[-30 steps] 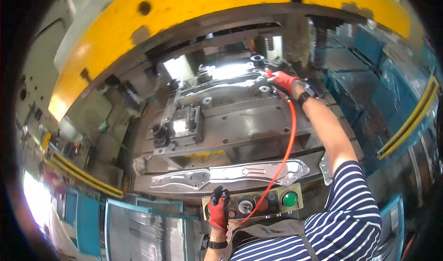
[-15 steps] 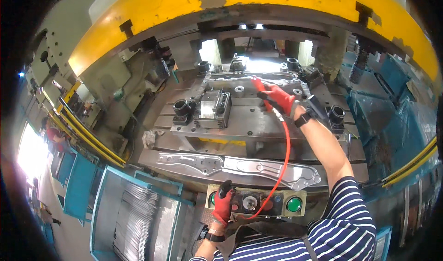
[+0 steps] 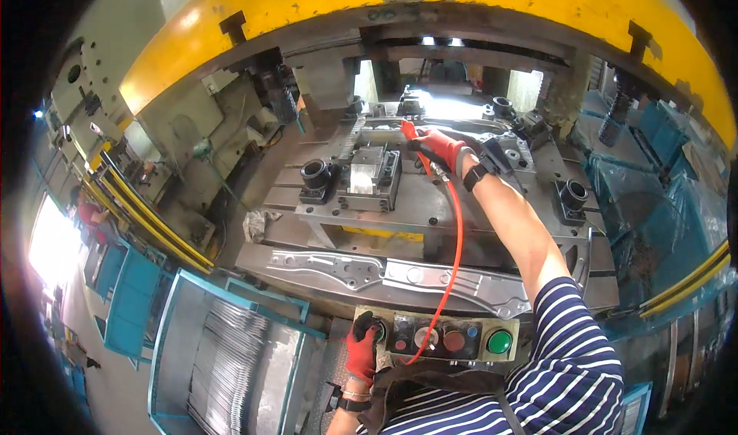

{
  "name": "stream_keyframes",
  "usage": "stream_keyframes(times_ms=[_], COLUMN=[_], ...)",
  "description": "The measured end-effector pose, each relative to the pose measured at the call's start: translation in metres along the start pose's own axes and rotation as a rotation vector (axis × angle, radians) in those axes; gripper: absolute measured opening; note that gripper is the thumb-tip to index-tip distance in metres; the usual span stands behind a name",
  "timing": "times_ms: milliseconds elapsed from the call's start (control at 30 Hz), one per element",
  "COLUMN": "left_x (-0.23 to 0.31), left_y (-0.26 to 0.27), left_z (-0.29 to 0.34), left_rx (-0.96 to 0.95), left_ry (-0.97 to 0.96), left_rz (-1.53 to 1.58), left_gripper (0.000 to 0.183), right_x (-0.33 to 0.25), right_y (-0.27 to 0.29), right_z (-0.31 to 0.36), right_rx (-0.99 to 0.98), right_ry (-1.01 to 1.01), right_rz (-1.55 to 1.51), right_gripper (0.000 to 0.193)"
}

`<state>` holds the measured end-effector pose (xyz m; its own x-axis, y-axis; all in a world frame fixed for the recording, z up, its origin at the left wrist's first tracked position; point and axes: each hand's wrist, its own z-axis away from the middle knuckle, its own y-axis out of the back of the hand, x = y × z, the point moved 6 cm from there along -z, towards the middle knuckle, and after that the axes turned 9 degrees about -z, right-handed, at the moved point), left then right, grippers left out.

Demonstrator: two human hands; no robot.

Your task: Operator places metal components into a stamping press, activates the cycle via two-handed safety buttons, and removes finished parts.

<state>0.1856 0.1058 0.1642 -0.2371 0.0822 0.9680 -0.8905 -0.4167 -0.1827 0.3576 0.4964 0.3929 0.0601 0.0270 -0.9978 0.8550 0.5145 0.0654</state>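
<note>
My right hand [image 3: 440, 147], in a red and black glove, is closed around a red air blow gun [image 3: 422, 155]. Its tip hangs over the far part of the steel die [image 3: 419, 196], and a red hose [image 3: 455, 258] runs from it back toward my body. My left hand [image 3: 361, 348], gloved alike, is at the left end of the control panel [image 3: 400, 332], beside a green button. Its dark fingers reach forward and appear to hold nothing. Two stamped metal parts [image 3: 327, 266] [image 3: 453, 283] lie end to end on the ledge between panel and die.
A yellow press ram [image 3: 307, 8] spans overhead. Guide bushings [image 3: 314, 175] stand on the die. At lower left, a blue-framed rack [image 3: 165, 343] holds many thin metal parts [image 3: 227, 366]. Plastic-wrapped blue bins [image 3: 626, 196] stand right. A person [image 3: 91, 213] is far left.
My right hand has moved left over the die with the air blow gun. My left hand has shifted left along the control panel. The whole view has turned slightly.
</note>
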Motion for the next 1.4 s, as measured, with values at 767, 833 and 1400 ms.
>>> stream_keyframes(times_ms=[767, 833, 1400], left_x=[-0.011, -0.016, -0.006], left_y=[0.01, 0.015, -0.025], left_z=[-0.01, -0.013, -0.018], left_rx=[0.008, 0.022, -0.143], left_ry=[-0.078, 0.007, 0.045], left_rz=[-0.129, -0.078, -0.104], left_gripper=[0.036, 0.039, 0.038], right_x=[0.007, 0.014, 0.023], right_y=[-0.019, 0.004, 0.018], right_z=[-0.029, -0.014, 0.015], right_rx=[-0.04, 0.066, 0.087], right_ry=[-0.016, 0.033, 0.051], right_rz=[-0.07, -0.261, -0.433], right_gripper=[0.022, 0.026, 0.016])
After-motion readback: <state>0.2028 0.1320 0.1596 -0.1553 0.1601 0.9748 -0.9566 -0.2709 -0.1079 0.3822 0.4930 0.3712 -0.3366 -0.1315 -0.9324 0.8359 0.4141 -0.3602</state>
